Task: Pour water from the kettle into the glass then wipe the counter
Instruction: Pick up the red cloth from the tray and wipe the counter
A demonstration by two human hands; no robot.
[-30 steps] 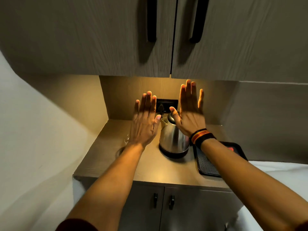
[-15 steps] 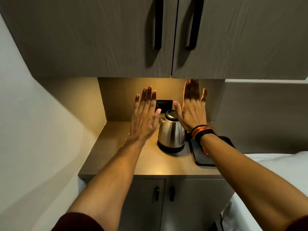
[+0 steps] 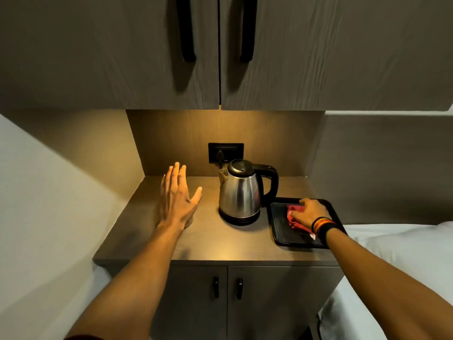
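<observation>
Your left hand spread flat above counter, holds nothing. Your right hand pinching red cloth on black tray.

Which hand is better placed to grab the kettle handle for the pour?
Right, probably. The kettle has its handle turned toward the right hand, which rests on the red cloth in the tray just beside it. The left hand hovers open on the spout side.
</observation>
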